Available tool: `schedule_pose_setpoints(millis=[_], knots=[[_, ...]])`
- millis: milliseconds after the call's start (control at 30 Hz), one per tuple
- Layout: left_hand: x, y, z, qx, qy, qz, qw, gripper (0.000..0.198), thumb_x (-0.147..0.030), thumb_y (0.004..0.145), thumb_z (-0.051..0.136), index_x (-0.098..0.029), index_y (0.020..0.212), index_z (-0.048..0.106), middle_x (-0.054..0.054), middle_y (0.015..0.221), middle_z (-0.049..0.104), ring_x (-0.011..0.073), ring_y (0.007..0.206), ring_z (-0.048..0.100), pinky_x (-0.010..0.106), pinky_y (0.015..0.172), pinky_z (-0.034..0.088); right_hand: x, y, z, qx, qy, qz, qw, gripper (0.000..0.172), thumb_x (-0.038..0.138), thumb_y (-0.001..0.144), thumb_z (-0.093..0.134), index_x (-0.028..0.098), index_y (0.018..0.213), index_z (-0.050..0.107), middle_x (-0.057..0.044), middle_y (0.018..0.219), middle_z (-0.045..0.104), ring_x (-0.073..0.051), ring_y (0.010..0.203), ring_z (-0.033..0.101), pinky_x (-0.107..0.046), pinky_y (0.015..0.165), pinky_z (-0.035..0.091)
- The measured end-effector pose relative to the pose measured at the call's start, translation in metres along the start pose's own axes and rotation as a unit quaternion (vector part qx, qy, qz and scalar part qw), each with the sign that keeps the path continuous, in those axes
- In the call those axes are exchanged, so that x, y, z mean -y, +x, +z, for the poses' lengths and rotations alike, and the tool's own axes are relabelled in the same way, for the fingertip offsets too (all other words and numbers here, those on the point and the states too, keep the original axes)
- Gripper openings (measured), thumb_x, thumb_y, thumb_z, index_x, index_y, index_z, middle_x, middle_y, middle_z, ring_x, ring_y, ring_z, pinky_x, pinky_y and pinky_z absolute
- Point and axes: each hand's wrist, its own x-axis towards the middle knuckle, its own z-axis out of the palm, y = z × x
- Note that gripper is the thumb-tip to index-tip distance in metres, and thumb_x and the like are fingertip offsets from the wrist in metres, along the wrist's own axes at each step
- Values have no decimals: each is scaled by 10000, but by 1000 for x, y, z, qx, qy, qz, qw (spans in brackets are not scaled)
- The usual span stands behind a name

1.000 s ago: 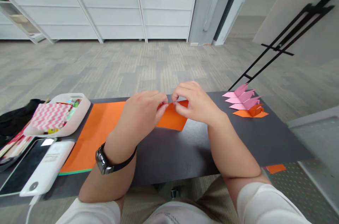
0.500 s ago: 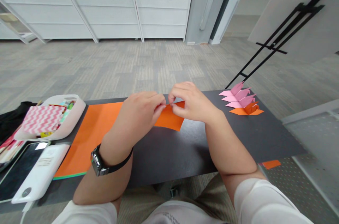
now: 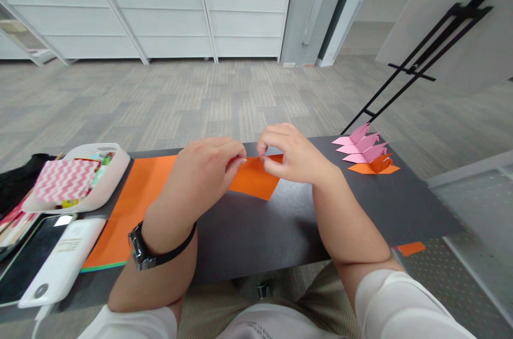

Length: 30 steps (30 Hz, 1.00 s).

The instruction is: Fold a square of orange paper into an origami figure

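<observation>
Between my hands is a piece of orange paper (image 3: 256,179), its far edge raised off the dark table. My left hand (image 3: 208,168), with a black watch on the wrist, pinches that edge near its left end. At the right part of the same edge, my right hand (image 3: 292,155) pinches the paper between thumb and forefinger. The left end of the paper is hidden behind my left hand. Larger orange sheets (image 3: 128,205), with a green one showing at the bottom, lie under and beside my left forearm.
Pink folded paper birds (image 3: 360,146) and an orange one (image 3: 377,165) stand at the table's far right. On the left are a white tray (image 3: 116,168) of supplies, a phone (image 3: 32,253) and a white power bank (image 3: 62,264). An orange scrap (image 3: 412,249) lies lower right.
My left hand has slid left along the paper's far edge, away from my right hand, uncovering more of the edge between them. My right hand has barely moved.
</observation>
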Motion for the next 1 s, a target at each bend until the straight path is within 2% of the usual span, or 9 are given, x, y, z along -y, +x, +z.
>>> schedule_pose_setpoints(millis=[367,667,1000], knots=[[13,-6,-7,-8,1,-12,1000,187,-243,1018,544,-241,961,722,53,954,781,245,882,697,366,793,505,-4,-1,-3,-18,4,10,1000,119,142,818,576,249,857,544,-3,901,657,-207,875,616,-388,917,397],[17,-9,-16,-18,-8,-38,999,196,-278,1017,549,-245,940,727,57,957,792,250,872,707,369,790,529,-4,-1,-12,-28,1,23,999,111,145,796,575,249,822,548,-10,867,655,-210,840,611,-385,872,418],[21,-13,-21,-16,4,-48,999,192,-298,1011,547,-250,945,721,59,968,796,257,890,722,375,800,540,-9,-4,-15,-21,1,13,1000,102,157,806,584,253,834,560,-10,879,667,-217,862,635,-390,885,435]])
